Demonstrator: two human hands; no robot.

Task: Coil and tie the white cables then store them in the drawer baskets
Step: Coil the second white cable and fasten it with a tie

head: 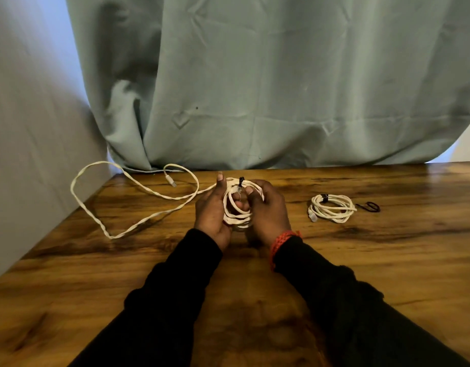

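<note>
A white cable coil (pixel 236 207) stands upright between my two hands above the wooden table (pixel 361 260). My left hand (pixel 211 210) grips its left side, thumb raised. My right hand (pixel 268 210) grips its right side, thumb near a black tie (pixel 241 180) at the coil's top. A long loose tail of white cable (pixel 101 218) runs left from the coil across the table and over its left edge, ending in a connector (pixel 171 181). A second white coil (pixel 331 207), bound with a black tie, lies flat to the right.
A loose black tie (pixel 370 207) lies just right of the bound coil. A grey-green curtain (pixel 281 88) hangs behind the table's far edge. A pale wall (pixel 30 128) stands on the left. No drawer or basket is in view.
</note>
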